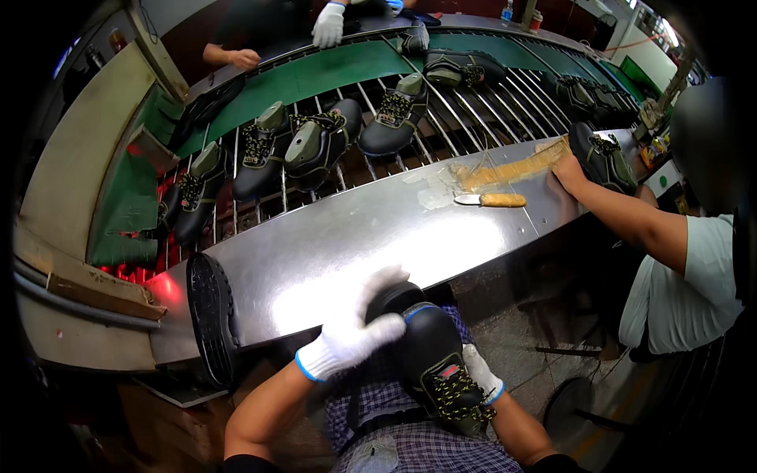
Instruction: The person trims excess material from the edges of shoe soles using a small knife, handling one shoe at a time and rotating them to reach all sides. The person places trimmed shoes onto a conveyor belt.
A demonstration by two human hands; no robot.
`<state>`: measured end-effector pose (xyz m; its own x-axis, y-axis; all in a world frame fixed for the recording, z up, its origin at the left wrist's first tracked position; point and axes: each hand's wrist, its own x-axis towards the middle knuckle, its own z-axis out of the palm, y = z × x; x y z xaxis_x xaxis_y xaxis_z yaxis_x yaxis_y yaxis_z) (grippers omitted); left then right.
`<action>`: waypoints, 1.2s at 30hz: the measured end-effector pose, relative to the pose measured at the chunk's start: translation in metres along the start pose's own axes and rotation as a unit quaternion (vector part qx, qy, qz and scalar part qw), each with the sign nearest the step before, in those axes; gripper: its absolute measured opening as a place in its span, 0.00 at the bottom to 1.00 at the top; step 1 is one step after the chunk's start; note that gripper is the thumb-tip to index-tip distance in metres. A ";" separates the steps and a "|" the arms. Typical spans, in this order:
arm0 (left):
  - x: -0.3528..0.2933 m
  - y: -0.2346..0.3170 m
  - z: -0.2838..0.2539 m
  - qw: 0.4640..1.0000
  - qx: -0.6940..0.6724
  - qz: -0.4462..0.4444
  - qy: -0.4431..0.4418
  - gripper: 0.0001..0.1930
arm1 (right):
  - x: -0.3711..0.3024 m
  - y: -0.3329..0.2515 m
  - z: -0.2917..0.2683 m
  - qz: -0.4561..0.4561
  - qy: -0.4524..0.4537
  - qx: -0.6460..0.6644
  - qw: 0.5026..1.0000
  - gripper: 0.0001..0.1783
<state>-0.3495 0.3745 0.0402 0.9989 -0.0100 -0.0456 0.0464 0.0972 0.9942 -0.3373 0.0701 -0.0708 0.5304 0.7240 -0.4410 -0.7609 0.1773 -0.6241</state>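
Above our lap (390,451) we hold a black shoe (426,347) with a small red label (449,370), its print unreadable. Our right hand (482,372) grips its side, fingers partly hidden behind it. Our blurred left hand (356,337) spreads thumb from fingers by the toe; contact we cannot tell.

Shoe workshop: black shoes (392,122) along a metal-bar rack (466,115), steel workbench (331,252) beside it.
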 end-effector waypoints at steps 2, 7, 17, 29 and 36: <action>-0.002 0.006 -0.003 0.986 0.129 0.056 -0.088 0.48 | 0.003 0.008 -0.002 -0.009 0.014 -0.026 1.000 0.49; -0.006 0.019 -0.002 0.980 0.173 0.040 -0.084 0.54 | 0.011 0.012 -0.001 -0.027 -0.004 -0.096 0.995 0.53; -0.012 0.014 0.000 0.986 0.147 0.041 -0.065 0.51 | 0.010 0.001 0.019 -0.044 0.001 -0.116 0.992 0.47; -0.018 0.032 0.009 0.998 0.044 -0.028 -0.029 0.48 | 0.020 -0.001 0.015 -0.078 -0.060 -0.137 0.986 0.48; -0.007 0.102 -0.019 0.980 0.162 0.096 -0.067 0.44 | 0.033 -0.026 0.084 -0.204 -0.052 -0.197 0.958 0.50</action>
<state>-0.3515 0.4031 0.1406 0.9783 -0.1552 0.1376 -0.1687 -0.2099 0.9631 -0.3313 0.1456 -0.0147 0.6978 0.7141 -0.0557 -0.2881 0.2086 -0.9346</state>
